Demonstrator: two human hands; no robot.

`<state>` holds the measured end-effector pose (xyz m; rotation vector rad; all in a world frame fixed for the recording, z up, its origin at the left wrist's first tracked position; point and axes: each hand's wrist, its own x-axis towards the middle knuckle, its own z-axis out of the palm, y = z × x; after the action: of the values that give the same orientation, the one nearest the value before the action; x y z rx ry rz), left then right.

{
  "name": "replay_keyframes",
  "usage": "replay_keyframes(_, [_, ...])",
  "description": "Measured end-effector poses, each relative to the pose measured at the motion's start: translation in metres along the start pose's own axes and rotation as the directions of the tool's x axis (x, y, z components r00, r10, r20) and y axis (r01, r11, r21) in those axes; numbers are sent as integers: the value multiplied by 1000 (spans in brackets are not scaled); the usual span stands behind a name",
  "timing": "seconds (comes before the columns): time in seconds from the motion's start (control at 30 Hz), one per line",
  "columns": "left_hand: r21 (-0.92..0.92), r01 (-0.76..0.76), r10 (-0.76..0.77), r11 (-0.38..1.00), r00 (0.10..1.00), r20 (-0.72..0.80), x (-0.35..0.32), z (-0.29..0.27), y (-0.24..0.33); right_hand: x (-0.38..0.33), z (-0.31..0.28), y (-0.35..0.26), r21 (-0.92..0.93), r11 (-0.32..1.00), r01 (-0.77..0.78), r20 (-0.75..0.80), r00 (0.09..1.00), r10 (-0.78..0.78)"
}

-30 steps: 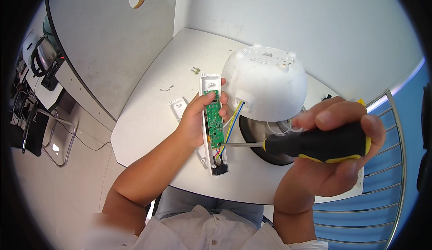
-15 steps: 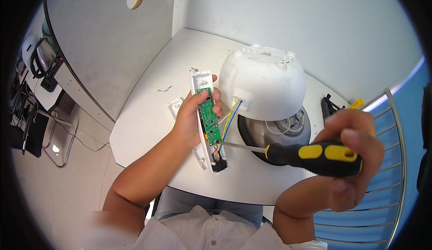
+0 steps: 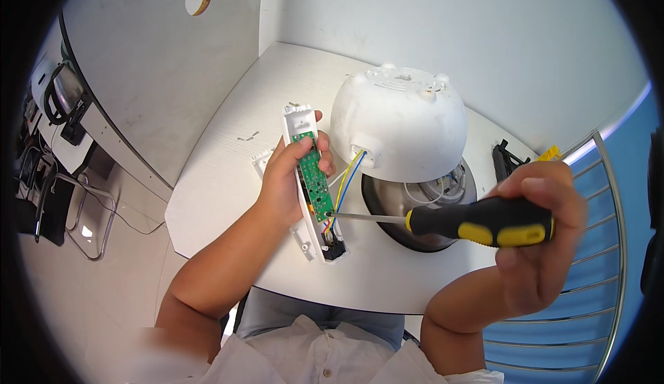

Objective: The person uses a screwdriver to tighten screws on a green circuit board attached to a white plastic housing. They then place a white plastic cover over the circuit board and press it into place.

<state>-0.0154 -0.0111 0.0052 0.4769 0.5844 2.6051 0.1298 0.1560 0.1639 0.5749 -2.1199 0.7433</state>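
My left hand (image 3: pixel 286 176) is closed around a long white plastic housing (image 3: pixel 299 118), its thumb lying on the green circuit board (image 3: pixel 313 176) inside. In my right hand (image 3: pixel 546 246) is a black and yellow screwdriver (image 3: pixel 477 223), gripped by the handle. The screwdriver's tip touches the lower end of the board, where a screw seems to sit. Yellow and blue wires (image 3: pixel 351 180) run from the housing to an upside-down white rounded appliance shell (image 3: pixel 401 125). Below that shell lies a silver metal bowl-shaped part (image 3: pixel 394 218) with a dark rim.
Behind my left hand a white plastic piece (image 3: pixel 261 161) lies on the white table (image 3: pixel 228 197). Small screws (image 3: pixel 247 136) are scattered to the left. A black plastic part (image 3: pixel 508 157) rests at the right edge, beside a metal rail (image 3: pixel 609 197). A kettle (image 3: pixel 68 90) stands far left.
The screwdriver handle has turned, its yellow patches now lower down. My right fingers have shifted around it. The housing and shell appear slightly further left and up in view.
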Motion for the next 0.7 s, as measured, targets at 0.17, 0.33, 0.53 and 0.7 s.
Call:
replay_keyframes(0.17, [30, -14, 14, 999, 1000, 1, -1, -3, 0, 2, -11, -5, -210, 974, -89, 165, 978, 125])
replay_keyframes(0.33, [17, -9, 9, 1000, 1000, -8, 1, -1, 0, 2, 6, 0, 85, 993, -77, 3, 997, 77])
replay_keyframes(0.53, [0, -20, 20, 1000, 1000, 3, 1, -4, 1, 0, 0, -3, -117, 986, -121, -8, 993, 121])
replay_keyframes(0.7, [19, -23, 23, 1000, 1000, -3, 1, -3, 0, 2, 5, 3, 56, 997, -50, -14, 999, 51])
